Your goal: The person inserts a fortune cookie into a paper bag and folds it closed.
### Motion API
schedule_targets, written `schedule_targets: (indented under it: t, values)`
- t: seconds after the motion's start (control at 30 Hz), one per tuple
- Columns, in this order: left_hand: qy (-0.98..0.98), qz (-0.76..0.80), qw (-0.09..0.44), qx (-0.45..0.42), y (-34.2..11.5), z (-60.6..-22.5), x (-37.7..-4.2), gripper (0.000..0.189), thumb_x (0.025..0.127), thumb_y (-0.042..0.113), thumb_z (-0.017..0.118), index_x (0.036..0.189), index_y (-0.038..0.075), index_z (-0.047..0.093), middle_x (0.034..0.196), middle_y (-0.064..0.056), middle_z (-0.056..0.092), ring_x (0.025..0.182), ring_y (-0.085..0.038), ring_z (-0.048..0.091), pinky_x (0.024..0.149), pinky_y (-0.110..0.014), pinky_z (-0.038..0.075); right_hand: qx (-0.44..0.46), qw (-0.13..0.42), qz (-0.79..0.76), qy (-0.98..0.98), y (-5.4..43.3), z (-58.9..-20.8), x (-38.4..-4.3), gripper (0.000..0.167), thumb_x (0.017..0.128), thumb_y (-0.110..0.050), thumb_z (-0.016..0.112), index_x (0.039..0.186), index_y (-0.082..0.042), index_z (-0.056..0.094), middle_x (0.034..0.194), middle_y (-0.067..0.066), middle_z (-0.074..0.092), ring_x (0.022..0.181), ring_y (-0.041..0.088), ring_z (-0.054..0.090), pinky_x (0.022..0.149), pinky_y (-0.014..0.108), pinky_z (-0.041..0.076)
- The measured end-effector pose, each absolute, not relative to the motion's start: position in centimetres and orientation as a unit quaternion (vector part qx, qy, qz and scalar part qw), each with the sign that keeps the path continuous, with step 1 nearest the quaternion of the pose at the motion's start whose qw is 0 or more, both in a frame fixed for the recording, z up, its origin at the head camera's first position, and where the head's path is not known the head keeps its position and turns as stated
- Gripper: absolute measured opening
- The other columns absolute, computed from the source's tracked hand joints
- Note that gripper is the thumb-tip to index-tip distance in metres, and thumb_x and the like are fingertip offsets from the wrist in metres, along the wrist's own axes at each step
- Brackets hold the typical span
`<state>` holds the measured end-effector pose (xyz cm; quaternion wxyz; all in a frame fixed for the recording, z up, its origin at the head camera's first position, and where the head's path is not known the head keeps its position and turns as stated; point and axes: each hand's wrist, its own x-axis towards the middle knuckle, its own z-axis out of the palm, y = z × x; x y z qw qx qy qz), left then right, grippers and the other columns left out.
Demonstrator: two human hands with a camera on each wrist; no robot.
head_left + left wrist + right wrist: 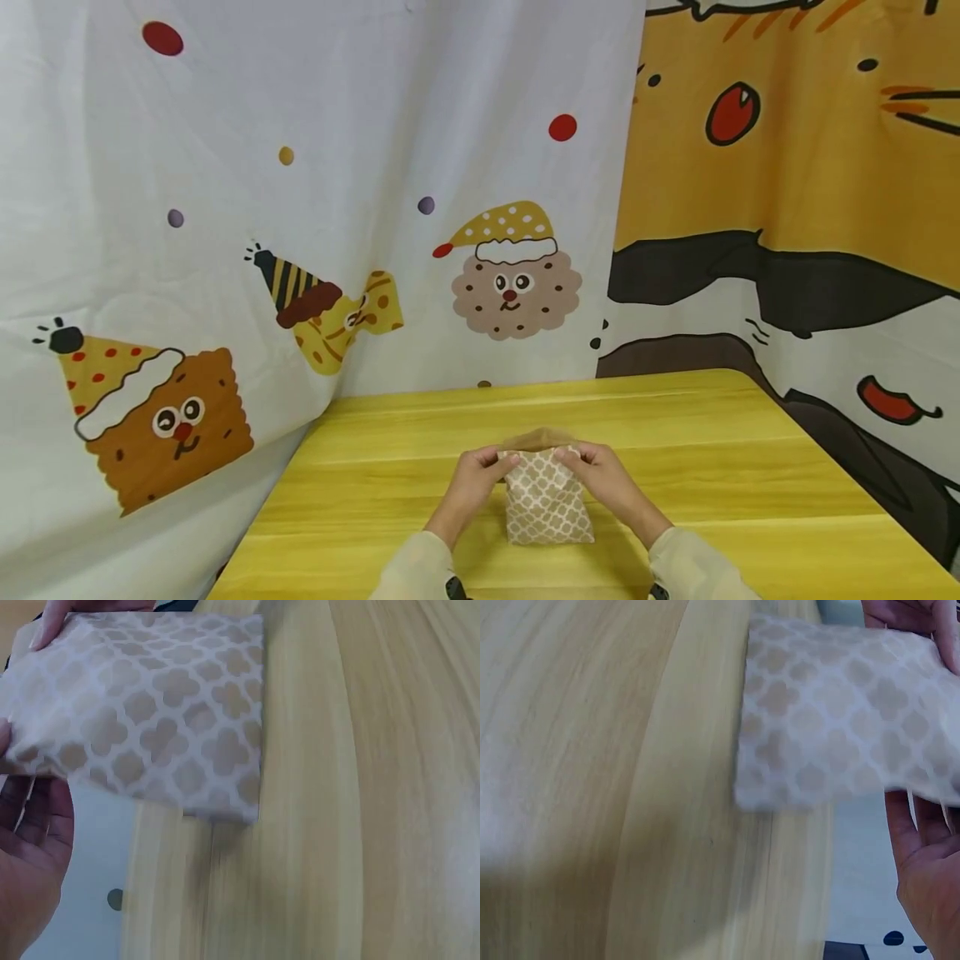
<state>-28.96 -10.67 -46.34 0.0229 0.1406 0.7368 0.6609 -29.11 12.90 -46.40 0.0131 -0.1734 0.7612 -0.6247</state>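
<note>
A tan paper bag (549,504) with a white lattice print is held up over the table. My left hand (474,483) pinches its upper left corner, thumb on the printed front and fingers behind. Likewise, my right hand (609,482) grips the upper right corner, its thumb on the front. Behind the top edge, a plain brown part of the bag shows between the hands. In the left wrist view the printed face of the bag (172,712) spreads from the fingers. The right wrist view shows the bag (832,712) slightly blurred, its bottom edge hanging free.
A yellow wood-grain table (360,483) lies beneath the hands. White cloth (360,100) with cartoon prints hangs behind it and on the left. On the right hangs an orange, white and dark printed cloth (810,183).
</note>
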Motion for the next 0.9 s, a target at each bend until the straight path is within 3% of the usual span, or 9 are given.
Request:
schedule_targets:
  t: [0.2, 0.3, 0.4, 0.5, 0.67, 0.77, 0.9]
  values:
    - [0.732, 0.663, 0.028, 0.155, -11.3, -46.3, -29.3, 0.026, 0.099, 0.016, 0.062, 0.119, 0.0, 0.07, 0.086, -0.004, 0.066, 0.074, -0.012, 0.061, 0.074, -0.035, 0.057, -0.178, 0.02, -0.615, 0.768, 13.1, -45.9, -29.3, 0.034, 0.101, -0.027, 0.06, 0.096, 0.006, 0.062, 0.064, 0.0, 0.042, 0.055, 0.01, 0.036, 0.055, 0.028, 0.04]
    - [0.723, 0.672, 0.038, 0.159, -11.4, -46.5, -29.4, 0.026, 0.1, 0.012, 0.06, 0.12, -0.001, 0.069, 0.098, -0.008, 0.071, 0.077, -0.012, 0.065, 0.071, -0.034, 0.058, -0.186, 0.032, -0.628, 0.755, 13.4, -45.9, -29.5, 0.03, 0.101, -0.021, 0.06, 0.109, 0.008, 0.066, 0.076, 0.005, 0.062, 0.063, 0.011, 0.055, 0.062, 0.03, 0.051]
    - [0.712, 0.683, 0.042, 0.157, -11.4, -46.6, -29.4, 0.023, 0.099, 0.009, 0.059, 0.115, -0.002, 0.071, 0.108, -0.01, 0.071, 0.082, -0.016, 0.068, 0.071, -0.034, 0.059, -0.182, 0.051, -0.657, 0.73, 13.8, -46.0, -29.7, 0.03, 0.101, -0.014, 0.058, 0.122, 0.006, 0.065, 0.1, 0.013, 0.072, 0.081, 0.019, 0.068, 0.07, 0.034, 0.058]
    - [0.708, 0.689, 0.041, 0.149, -11.3, -46.6, -29.3, 0.02, 0.099, 0.009, 0.058, 0.107, -0.002, 0.072, 0.105, -0.01, 0.071, 0.082, -0.017, 0.068, 0.072, -0.034, 0.058, -0.168, 0.063, -0.679, 0.712, 13.9, -46.3, -29.8, 0.025, 0.1, -0.009, 0.057, 0.115, 0.008, 0.067, 0.101, 0.013, 0.071, 0.081, 0.019, 0.069, 0.07, 0.033, 0.058]
    - [0.722, 0.678, 0.036, 0.133, -11.0, -46.2, -28.9, 0.025, 0.102, 0.011, 0.048, 0.099, -0.004, 0.067, 0.099, -0.01, 0.066, 0.079, -0.018, 0.064, 0.077, -0.044, 0.057, -0.152, 0.043, -0.684, 0.712, 14.0, -46.6, -29.7, 0.017, 0.1, -0.001, 0.053, 0.094, 0.011, 0.064, 0.087, 0.007, 0.066, 0.07, 0.014, 0.061, 0.064, 0.03, 0.055]
    - [0.726, 0.677, 0.036, 0.11, -10.6, -45.6, -28.8, 0.031, 0.104, 0.024, 0.047, 0.104, -0.003, 0.063, 0.1, -0.011, 0.063, 0.082, -0.02, 0.064, 0.078, -0.047, 0.057, -0.151, 0.007, -0.664, 0.732, 13.8, -46.7, -29.5, 0.017, 0.098, 0.002, 0.052, 0.089, 0.008, 0.064, 0.084, 0.007, 0.064, 0.064, 0.012, 0.053, 0.06, 0.028, 0.051]
    - [0.749, 0.653, 0.048, 0.101, -9.9, -44.6, -28.6, 0.044, 0.101, 0.041, 0.055, 0.112, -0.001, 0.064, 0.095, -0.007, 0.065, 0.079, -0.016, 0.062, 0.071, -0.035, 0.055, -0.167, -0.036, -0.641, 0.748, 13.3, -46.9, -29.5, 0.015, 0.096, 0.005, 0.055, 0.087, 0.007, 0.067, 0.086, 0.009, 0.067, 0.068, 0.011, 0.053, 0.063, 0.028, 0.05]
